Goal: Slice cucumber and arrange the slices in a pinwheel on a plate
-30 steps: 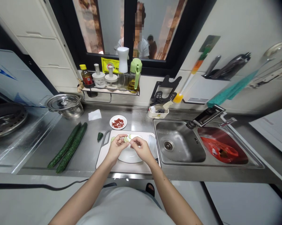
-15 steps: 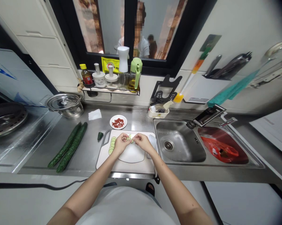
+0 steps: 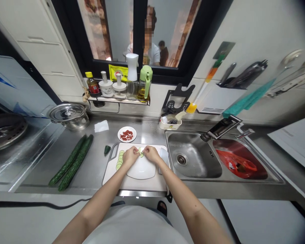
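Now, spotting two whole cucumbers (image 3: pixel 76 162) on the desk (image 3: pixel 92 167), well left of the left hand (image 3: pixel 131 156); overlapping rounds (image 3: pixel 119 165) just beside it; pinching small cucumber slices (image 3: pixel 141 155) there, over the white plate (image 3: pixel 141 172); rightward, meeting the right hand (image 3: pixel 151 154), fingers bunched, grip too small to tell.

On the cutting board (image 3: pixel 142 185), the left hand (image 3: pixel 131 156) and right hand (image 3: pixel 151 153) partly cover the cucumber slices (image 3: pixel 141 155) between them, so the exact grip cannot be told; they also mask the far edge of the white plate (image 3: pixel 142 171). At the board's right side, the right forearm (image 3: pixel 185 199) hides part of the knife (image 3: pixel 164 156). Just beyond the board, the red pieces (image 3: pixel 127 135) are too small to identify.
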A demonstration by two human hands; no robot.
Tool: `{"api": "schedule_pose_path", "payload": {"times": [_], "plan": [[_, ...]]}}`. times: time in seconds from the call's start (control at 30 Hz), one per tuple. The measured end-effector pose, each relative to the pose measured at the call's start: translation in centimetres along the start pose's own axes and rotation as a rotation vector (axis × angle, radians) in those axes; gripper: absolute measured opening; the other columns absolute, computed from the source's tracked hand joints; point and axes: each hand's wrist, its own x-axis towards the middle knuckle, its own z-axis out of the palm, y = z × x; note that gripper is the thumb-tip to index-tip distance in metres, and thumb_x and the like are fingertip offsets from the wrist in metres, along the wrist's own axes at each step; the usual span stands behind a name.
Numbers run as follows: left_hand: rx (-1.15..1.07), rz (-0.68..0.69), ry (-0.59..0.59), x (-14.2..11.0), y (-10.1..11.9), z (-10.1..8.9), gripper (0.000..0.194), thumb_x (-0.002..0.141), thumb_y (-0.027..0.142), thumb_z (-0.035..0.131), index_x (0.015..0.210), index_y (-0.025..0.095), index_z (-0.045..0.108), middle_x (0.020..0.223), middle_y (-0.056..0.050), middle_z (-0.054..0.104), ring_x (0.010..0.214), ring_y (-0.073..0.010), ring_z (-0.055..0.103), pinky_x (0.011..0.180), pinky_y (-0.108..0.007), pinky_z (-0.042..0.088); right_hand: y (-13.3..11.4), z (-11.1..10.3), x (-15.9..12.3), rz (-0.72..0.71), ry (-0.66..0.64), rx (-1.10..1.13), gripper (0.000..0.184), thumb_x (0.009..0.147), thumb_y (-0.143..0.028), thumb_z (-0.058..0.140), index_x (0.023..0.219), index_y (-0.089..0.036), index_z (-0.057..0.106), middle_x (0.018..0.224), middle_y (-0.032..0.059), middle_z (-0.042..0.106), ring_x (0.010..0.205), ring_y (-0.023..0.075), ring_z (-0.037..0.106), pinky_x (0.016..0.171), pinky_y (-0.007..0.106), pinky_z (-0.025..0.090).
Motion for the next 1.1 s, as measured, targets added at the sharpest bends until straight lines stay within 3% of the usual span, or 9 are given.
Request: {"api": "schedule_pose_path", "payload": {"times": [0.3,0.73,1.1], "plan": [[0.232,0.076,0.008,-0.2,0.4,0.0,0.014,0.077,0.030,0.055,0.086,0.023,0.063,0.084,-0.006,0.069,0.091,-0.0257,0.060,0.084,-0.037,0.029,-0.1,0.9,0.2,0.026,0.012,-0.088,0.010,0.080,-0.017,0.055,0.077,-0.015,0.065,0.081,0.0059,0.068,0.071,0.0134,0.055,0.064,0.022,0.033],[0.299,0.075,0.007,0.6,0.6,0.6,0.016,0.080,0.029,0.052,0.088,0.022,0.064,0.087,-0.008,0.070,0.096,-0.0265,0.058,0.087,-0.039,0.026,-0.4,1.6,0.8,0.098,-0.013,-0.316,0.015,0.086,-0.020,0.048,0.086,-0.016,0.062,0.088,0.0096,0.068,0.078,0.0168,0.059,0.060,0.025,0.028],[0.382,0.128,0.020,0.3,0.5,0.9,0.018,0.083,0.030,0.049,0.094,0.021,0.061,0.102,-0.008,0.066,0.099,-0.0255,0.055,0.085,-0.040,0.027,-0.8,1.8,0.6,0.087,-0.054,-0.457,0.021,0.092,-0.024,0.042,0.102,-0.016,0.059,0.098,0.0119,0.067,0.089,0.0187,0.061,0.068,0.025,0.035]]}}
